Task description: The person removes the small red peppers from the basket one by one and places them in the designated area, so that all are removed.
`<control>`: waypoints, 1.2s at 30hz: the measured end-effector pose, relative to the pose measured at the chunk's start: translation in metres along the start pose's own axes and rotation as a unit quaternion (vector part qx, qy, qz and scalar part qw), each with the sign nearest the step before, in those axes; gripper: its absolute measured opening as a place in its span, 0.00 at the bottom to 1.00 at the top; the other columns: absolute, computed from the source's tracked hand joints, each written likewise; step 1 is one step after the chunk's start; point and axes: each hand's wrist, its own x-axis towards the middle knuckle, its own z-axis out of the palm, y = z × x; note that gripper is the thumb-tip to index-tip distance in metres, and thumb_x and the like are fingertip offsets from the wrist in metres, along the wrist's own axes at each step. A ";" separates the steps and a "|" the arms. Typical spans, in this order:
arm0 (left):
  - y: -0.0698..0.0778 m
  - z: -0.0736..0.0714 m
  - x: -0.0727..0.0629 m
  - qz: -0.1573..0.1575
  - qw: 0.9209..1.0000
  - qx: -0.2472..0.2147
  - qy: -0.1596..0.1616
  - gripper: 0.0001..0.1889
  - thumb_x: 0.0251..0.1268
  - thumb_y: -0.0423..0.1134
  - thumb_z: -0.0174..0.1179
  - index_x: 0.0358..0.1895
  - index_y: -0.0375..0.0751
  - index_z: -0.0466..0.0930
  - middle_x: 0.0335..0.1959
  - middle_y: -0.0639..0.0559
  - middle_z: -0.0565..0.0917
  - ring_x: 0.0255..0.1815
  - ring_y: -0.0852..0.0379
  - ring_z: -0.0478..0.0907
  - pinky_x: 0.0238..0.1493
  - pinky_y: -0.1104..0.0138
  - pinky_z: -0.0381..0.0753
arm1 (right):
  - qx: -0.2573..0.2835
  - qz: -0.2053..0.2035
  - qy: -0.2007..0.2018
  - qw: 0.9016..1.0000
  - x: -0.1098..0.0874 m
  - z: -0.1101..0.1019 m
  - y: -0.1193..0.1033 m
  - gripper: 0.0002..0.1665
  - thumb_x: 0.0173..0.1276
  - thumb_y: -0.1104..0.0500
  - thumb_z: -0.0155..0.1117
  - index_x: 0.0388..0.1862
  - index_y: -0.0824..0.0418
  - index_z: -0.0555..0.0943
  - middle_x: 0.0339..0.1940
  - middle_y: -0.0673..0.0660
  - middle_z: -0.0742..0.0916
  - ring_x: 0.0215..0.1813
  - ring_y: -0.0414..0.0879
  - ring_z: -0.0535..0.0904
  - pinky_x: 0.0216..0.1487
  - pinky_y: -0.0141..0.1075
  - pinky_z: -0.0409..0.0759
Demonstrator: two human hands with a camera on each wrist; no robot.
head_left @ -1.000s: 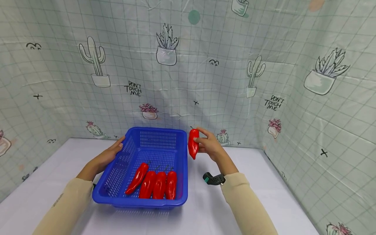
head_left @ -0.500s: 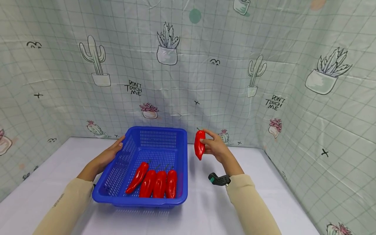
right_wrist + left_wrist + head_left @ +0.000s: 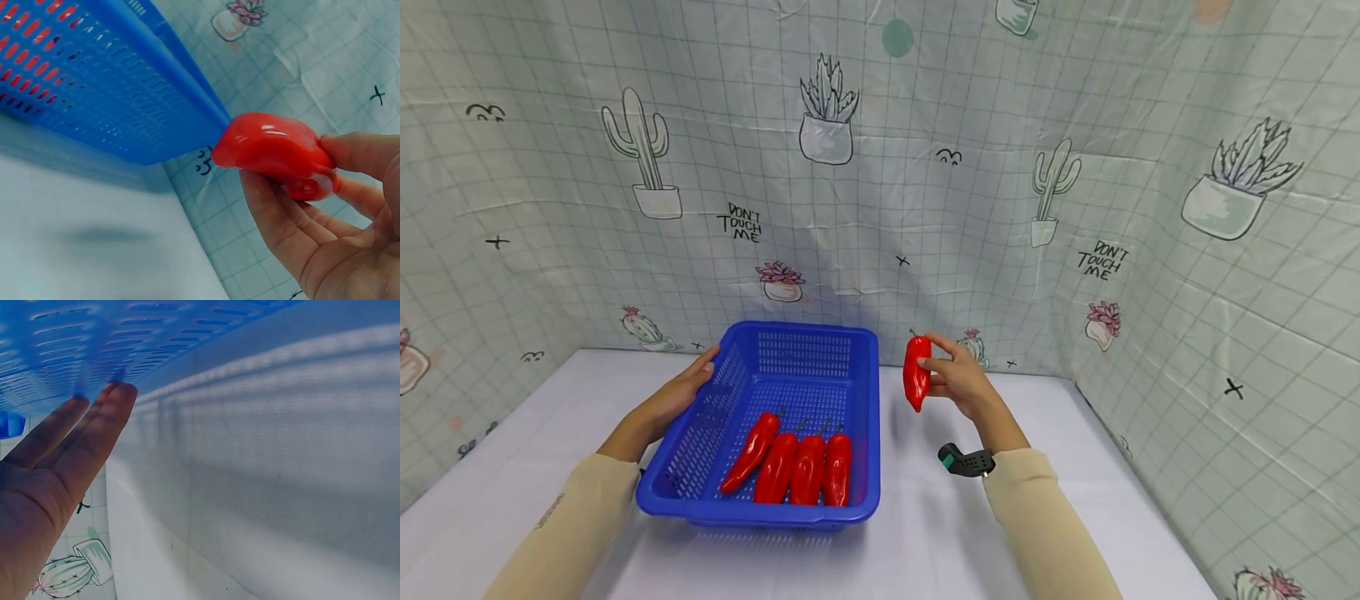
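Red and glossy, one chilli pepper [image 3: 917, 372] hangs just beyond the right side of the blue plastic basket [image 3: 803, 354], its stem end up, its pointed tip down, and it appears to be clear of the table [image 3: 917, 533]! Holding it is the right-hand grip [image 3: 964, 382]: thumb across the front of the body, forefinger up near the stem end, more fingers tucked behind. It's a light pinch by the look of it, the digits parted only by the pepper's own thickness, with the palm standing off the skin in the right wrist view.

How does it handle? I'd call it light and fairly firm, and that shine says slippery, so a loose pinch could let it swivel or slide. The thick upper body is the place to take hold; the thin stem looks like the weak spot, and the tapering tip offers little to grasp.

Over to the other side, the left-hand grip [image 3: 677, 396] holds nothing. Its fingers lie nearly straight, tips against the basket's slotted outer wall, steadying it, I'd judge. And inside the basket, four more peppers [image 3: 807, 468] lie toward the near end, three side by side, the leftmost slanting.
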 end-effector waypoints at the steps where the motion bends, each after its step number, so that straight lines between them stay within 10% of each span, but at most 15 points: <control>1: 0.000 0.000 0.000 0.000 1.000 -0.001 0.000 0.31 0.83 0.49 0.25 0.79 0.50 0.25 0.79 0.32 0.31 0.77 0.26 0.38 0.72 0.36 0.47 | -0.002 0.001 -0.001 1.000 0.000 0.000 0.002 0.37 0.74 0.63 0.55 0.79 0.55 0.56 0.67 0.71 0.72 0.37 0.48 0.86 0.47 0.44 0.85; 36: 0.000 0.003 0.001 0.008 1.000 0.010 0.009 0.30 0.83 0.48 0.25 0.79 0.49 0.25 0.78 0.30 0.34 0.76 0.26 0.42 0.71 0.36 0.50 | -0.032 0.038 -0.004 0.999 0.001 0.000 0.044 0.36 0.74 0.63 0.54 0.79 0.57 0.57 0.65 0.72 0.73 0.35 0.45 0.84 0.43 0.40 0.86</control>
